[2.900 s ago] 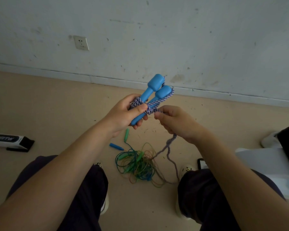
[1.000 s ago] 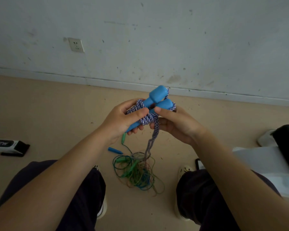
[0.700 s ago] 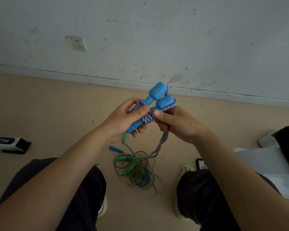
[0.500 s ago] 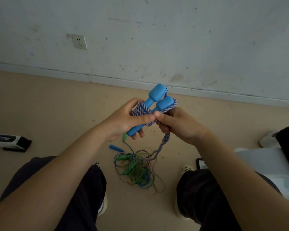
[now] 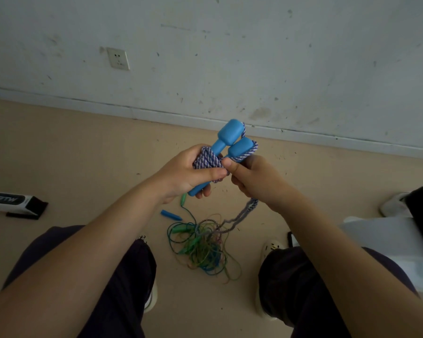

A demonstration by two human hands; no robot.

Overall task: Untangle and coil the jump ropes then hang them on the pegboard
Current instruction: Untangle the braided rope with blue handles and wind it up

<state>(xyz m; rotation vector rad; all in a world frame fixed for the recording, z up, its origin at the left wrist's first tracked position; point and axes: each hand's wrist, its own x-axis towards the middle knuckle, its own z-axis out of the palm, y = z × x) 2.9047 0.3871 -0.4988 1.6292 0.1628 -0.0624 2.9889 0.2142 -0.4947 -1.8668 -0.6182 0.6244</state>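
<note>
Now my left hand [image 5: 186, 173] grips the two blue handles [image 5: 232, 140] side by side, thumb pressed across the purple-and-white rope [image 5: 206, 162] wound around their shafts. Half a second ago that bundle sat looser and a little lower; it has since bunched up tighter under my thumb, and the handles have tipped slightly toward the wall. My right hand [image 5: 257, 181] is curled round the free run of the same rope, thumb tip meeting my left thumb at the wraps, and the slack tail [image 5: 244, 213] trails down from under it, shorter than it was three seconds back. I judge this rope is nearly coiled, with one or two turns left before I can tuck the end.

Below my hands, on the floor [image 5: 71, 147], the other ropes lie in a green and blue tangle [image 5: 200, 245], not yet sorted, with a loose blue handle [image 5: 170, 214] just beside it. The pegboard is nowhere in view.

Beige, speckled flooring meets a scuffed grey wall [image 5: 254, 57] with a socket [image 5: 118, 59]. A black-and-white box [image 5: 12, 201] lies at my left; a white sheet [image 5: 376, 237] rests near my right knee.
</note>
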